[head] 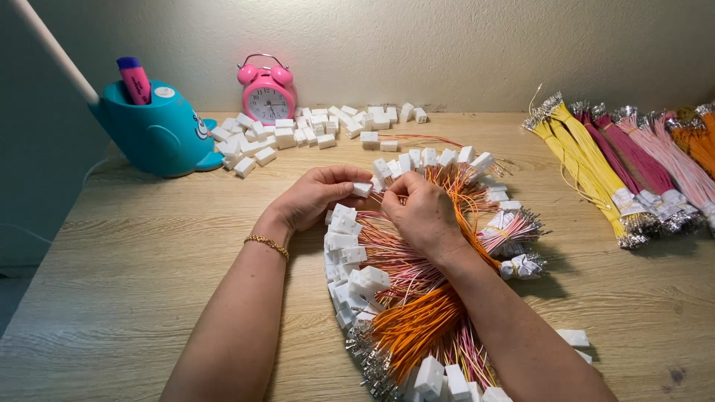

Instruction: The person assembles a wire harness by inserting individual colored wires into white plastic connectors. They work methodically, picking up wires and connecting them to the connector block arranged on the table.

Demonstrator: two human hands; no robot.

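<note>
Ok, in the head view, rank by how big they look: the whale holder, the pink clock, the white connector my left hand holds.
1. Whale holder
2. Clock
3. Connector, by far the smallest

Bare table [134, 246] left; wire heap [417, 298] centre

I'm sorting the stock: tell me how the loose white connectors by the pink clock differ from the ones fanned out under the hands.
The loose white connectors carry no wires; the fanned connectors trail orange, pink and yellow wires. The loose ones lie scattered near the pink alarm clock; the fanned ones form a curved row around the left hand and right hand. Both are small white plastic housings on the wooden table.
</note>
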